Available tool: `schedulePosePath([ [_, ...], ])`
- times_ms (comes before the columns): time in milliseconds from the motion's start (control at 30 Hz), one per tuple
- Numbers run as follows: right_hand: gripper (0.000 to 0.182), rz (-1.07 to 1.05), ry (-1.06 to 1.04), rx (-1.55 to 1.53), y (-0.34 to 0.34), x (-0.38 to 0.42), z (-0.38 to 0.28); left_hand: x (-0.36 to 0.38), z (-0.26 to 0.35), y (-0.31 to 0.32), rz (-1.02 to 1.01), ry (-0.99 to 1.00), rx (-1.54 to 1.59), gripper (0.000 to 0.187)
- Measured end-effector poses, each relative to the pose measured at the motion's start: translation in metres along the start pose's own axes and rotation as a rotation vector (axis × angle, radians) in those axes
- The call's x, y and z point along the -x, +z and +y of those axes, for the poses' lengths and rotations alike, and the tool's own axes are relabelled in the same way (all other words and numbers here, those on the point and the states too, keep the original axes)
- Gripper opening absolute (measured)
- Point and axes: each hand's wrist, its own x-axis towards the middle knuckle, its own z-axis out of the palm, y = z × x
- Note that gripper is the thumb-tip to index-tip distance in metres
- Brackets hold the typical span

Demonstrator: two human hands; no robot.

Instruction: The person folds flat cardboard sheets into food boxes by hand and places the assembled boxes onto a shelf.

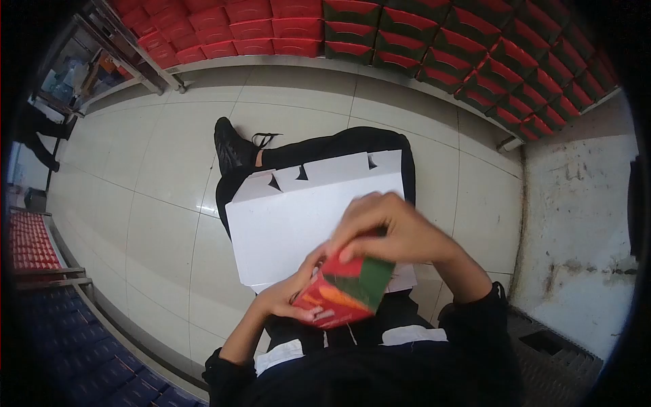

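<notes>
A red and green carton [339, 298] is tilted above my lap, with an orange patch on its red side. My left hand [288, 293] grips it from the left, thumb along the lower side and fingers partly hidden behind. At its upper end, my right hand [390, 234] has its fingers bent and pinched on the edge; motion blurs them, and the flap under them is hard to make out. Beneath both hands a white cardboard sheet [291, 224] with notched flaps along its far edge lies across my crossed legs.
Red boxes [251, 30] and red-and-green boxes [475, 61] fill a low rack ahead. Dark blue boxes [74, 346] and small red packs [30, 241] stand at left. Another person's legs [41, 136] show far left. A stained wall [576, 230] bounds the right side, above tiled floor [163, 183].
</notes>
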Motion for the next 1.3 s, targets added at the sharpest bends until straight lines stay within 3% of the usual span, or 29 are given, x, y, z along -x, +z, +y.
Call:
schedulePosePath([
  [33,0.019,0.097,-0.127,0.06,-0.008,0.0,0.0,0.004,-0.008,-0.004,0.045,-0.06,0.063,0.105],
  [100,0.022,0.535,-0.302,0.19,-0.011,-0.005,-0.006,0.008,-0.018,-0.01,0.147,-0.172,0.197,0.101],
  [133,0.022,0.527,-0.307,0.19,-0.009,-0.003,-0.003,0.006,-0.018,-0.011,0.274,0.093,0.367,0.094],
  [200,0.028,0.786,-0.286,0.131,0.001,0.007,0.01,-0.002,-0.004,-0.005,0.539,0.528,0.549,0.081],
  [233,0.028,0.778,-0.297,0.13,0.011,0.008,0.015,-0.02,0.028,0.01,0.679,0.694,0.562,0.076],
  [267,0.031,0.713,-0.348,0.202,0.024,0.007,0.02,-0.032,0.043,0.017,0.682,0.704,0.557,0.076],
  [333,0.034,0.65,-0.4,0.274,0.046,0.0,0.018,-0.051,0.06,0.029,1.155,0.821,0.657,0.068],
  [433,0.04,0.713,-0.462,0.255,0.065,-0.013,0.006,-0.064,0.055,0.046,1.095,0.864,0.659,0.065],
  [467,0.043,0.753,-0.468,0.236,0.069,-0.016,0.005,-0.074,0.057,0.05,1.252,0.889,0.591,0.07],
  [600,0.041,0.854,-0.499,0.293,0.077,-0.024,-0.001,-0.072,0.054,0.05,1.152,0.931,0.635,0.076],
  [700,0.03,0.903,-0.433,0.273,0.084,-0.026,-0.001,-0.07,0.035,0.035,0.308,1.095,1.543,0.094],
  [833,0.016,0.88,-0.386,0.091,0.091,-0.025,0.004,-0.076,0.019,0.029,0.227,1.091,1.54,0.102],
  [933,0.013,0.866,-0.341,0.04,0.087,-0.026,0.007,-0.082,0.013,0.032,0.18,1.192,1.466,0.099],
  [967,0.013,0.867,-0.34,0.041,0.083,-0.027,0.006,-0.083,0.015,0.033,0.669,1.012,1.018,0.099],
  [1033,0.01,0.834,-0.335,0.154,0.075,-0.029,0.002,-0.084,0.018,0.031,1.085,0.778,0.529,0.099],
  [1133,0.009,0.773,-0.32,0.354,0.055,-0.027,-0.01,-0.082,0.023,0.03,0.999,0.837,0.468,0.093],
  [1167,0.009,0.774,-0.318,0.352,0.052,-0.026,-0.008,-0.083,0.028,0.035,1.06,0.815,0.341,0.091],
  [1233,0.01,0.665,-0.224,0.059,0.049,-0.025,-0.001,-0.085,0.03,0.039,1.116,0.789,0.211,0.088],
  [1300,0.011,0.692,-0.237,-0.011,0.052,-0.028,0.009,-0.088,0.025,0.036,1.143,0.819,0.145,0.082],
])
